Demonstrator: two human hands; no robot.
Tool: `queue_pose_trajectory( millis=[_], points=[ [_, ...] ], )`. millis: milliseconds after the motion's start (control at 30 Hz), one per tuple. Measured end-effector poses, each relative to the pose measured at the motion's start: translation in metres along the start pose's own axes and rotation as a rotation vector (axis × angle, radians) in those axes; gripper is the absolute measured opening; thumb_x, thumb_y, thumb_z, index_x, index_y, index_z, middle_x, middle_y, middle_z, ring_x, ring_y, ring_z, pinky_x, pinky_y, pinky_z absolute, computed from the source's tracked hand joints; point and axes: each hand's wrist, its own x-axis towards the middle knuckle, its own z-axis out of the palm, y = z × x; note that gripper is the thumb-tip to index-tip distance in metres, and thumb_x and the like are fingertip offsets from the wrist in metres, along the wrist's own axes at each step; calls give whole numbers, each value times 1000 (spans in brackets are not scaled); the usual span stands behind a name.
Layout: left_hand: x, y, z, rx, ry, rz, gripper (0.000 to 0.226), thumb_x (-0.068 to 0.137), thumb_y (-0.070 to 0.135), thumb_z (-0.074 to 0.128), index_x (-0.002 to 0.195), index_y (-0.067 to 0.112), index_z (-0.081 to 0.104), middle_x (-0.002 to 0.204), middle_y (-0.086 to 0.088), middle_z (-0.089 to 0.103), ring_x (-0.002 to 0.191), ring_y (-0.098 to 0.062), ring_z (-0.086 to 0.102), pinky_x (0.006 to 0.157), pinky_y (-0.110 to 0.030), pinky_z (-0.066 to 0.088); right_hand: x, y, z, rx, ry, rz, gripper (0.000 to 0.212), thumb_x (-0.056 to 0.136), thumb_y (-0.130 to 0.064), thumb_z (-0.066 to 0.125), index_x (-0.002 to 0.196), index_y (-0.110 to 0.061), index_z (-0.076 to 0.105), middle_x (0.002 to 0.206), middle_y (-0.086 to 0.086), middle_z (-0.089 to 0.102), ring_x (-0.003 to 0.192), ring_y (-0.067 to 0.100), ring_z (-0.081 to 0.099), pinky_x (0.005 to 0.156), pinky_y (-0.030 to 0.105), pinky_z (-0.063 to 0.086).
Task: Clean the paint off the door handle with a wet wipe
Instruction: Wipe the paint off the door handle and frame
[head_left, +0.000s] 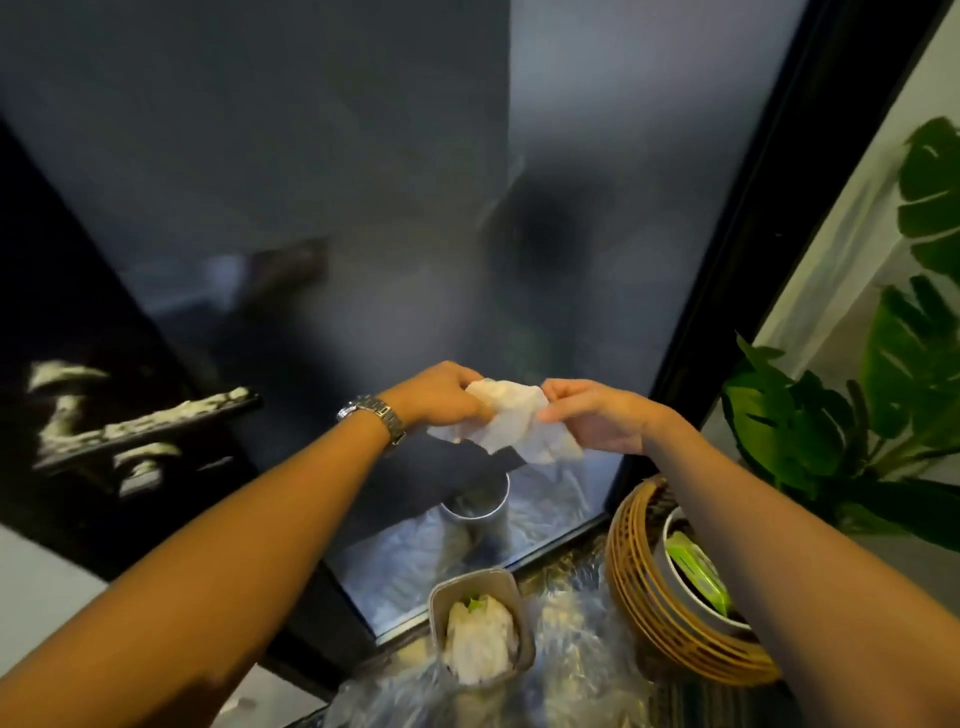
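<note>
Both hands hold one crumpled white wet wipe (511, 418) in front of the frosted glass door (363, 208). My left hand (441, 395), with a metal watch on its wrist, pinches the wipe's left end. My right hand (592, 415) pinches its right end. The black lever door handle (150, 426) sits at the far left on the dark door edge, streaked with white paint. More white smears mark the black surface above and below the handle. Both hands are well to the right of the handle, apart from it.
On the floor below stand a small bin (480, 623) with used white wipes, a woven basket (654, 613) holding a white pot with a green pack, and a large leafy plant (857, 415) at right. Plastic sheeting (571, 649) covers the floor.
</note>
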Motion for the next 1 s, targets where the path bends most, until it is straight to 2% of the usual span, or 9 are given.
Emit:
queue_pose_trajectory(
  millis=[67,167,267,333,433,567,700,867,1000],
  points=[
    [-15,-5,-10,3,36,1,6,80,12,59,83,12,64,82,-5,60,77,-18,52,66,-27,44,5,-10,20,47,-79,-15,38,50,-43,86,70,-21,62,81,0,60,81,15,61,76,30,53],
    [-39,-11,-25,6,59,4,8,76,4,59,78,11,63,76,-4,60,73,-19,54,66,-30,46,16,-23,53,-13,-107,14,54,50,-58,82,81,-20,62,84,4,51,80,13,60,73,26,54],
    [-62,-11,-42,40,99,7,18,76,4,61,92,11,66,75,-1,60,61,-12,55,53,-19,47,27,-32,84,-225,-166,37,40,72,-38,68,104,-14,63,98,5,63,93,19,60,85,34,48],
    [-74,-7,-54,124,169,-2,21,73,12,69,93,19,66,72,6,57,57,-8,51,46,-15,42,29,-44,98,-299,-199,12,35,75,-25,68,107,-12,63,103,5,67,98,20,61,91,37,47],
    [-92,-3,-75,108,249,-34,20,66,16,77,82,21,66,59,7,54,49,-7,48,43,-14,40,31,-66,112,-388,-185,-65,28,76,-18,69,103,-10,66,89,0,71,84,14,65,81,29,50],
    [-113,5,-106,138,255,-126,14,64,19,79,74,14,71,34,7,46,38,-8,39,37,-13,32,35,-91,121,-465,-163,-176,24,76,-15,71,98,-8,63,87,4,63,82,15,58,79,29,45],
    [-132,10,-127,85,197,-159,5,74,19,71,71,18,67,57,1,54,54,-12,47,48,-17,38,37,-115,126,-431,-207,-274,18,68,-14,73,77,-12,57,70,-2,57,68,10,54,65,21,41],
    [-135,10,-130,-541,323,20,18,88,20,55,102,16,64,95,0,67,89,-14,64,80,-28,52,38,-132,139,-586,-82,-395,28,82,-22,69,100,-1,65,91,6,67,85,15,63,79,28,49],
    [-134,8,-124,-551,355,60,28,84,28,61,109,16,63,97,2,70,93,-12,67,76,-27,57,43,-141,157,-582,10,-528,23,87,-25,63,86,-2,62,80,4,61,75,14,58,69,28,48]
  ],
)
